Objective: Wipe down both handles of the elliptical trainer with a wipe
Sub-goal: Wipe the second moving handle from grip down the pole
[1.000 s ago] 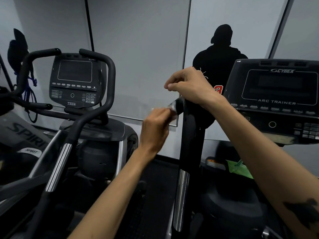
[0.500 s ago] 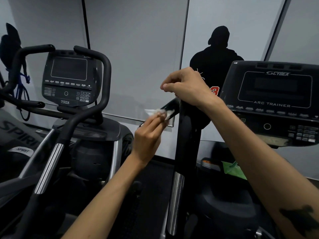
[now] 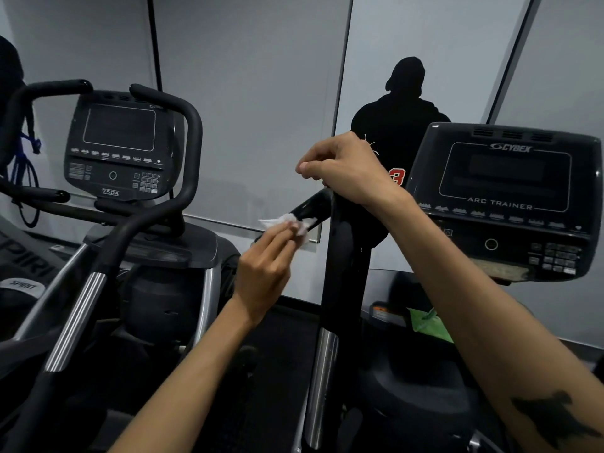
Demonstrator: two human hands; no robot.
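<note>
I'm seeing a crumpled white paper-like wipe (image 3: 287, 223) lying against a glossy, smooth black handle (image 3: 310, 207). Below, the upright (image 3: 322, 387) is showing brushed, ribbed metal, and the console (image 3: 510, 197) is looking like matt dark plastic.

- Wipe (image 3: 287, 223): small white crumpled wad, pressed vs the short black handle stub, pinched in left hand (image 3: 264, 273) fingertips.
- Handle (image 3: 340, 256): tall black upright bar, chrome sleeve lower down; glossy side stub angles down-left from the top.
- Right hand (image 3: 346, 171) sits over the handle's top.
</note>
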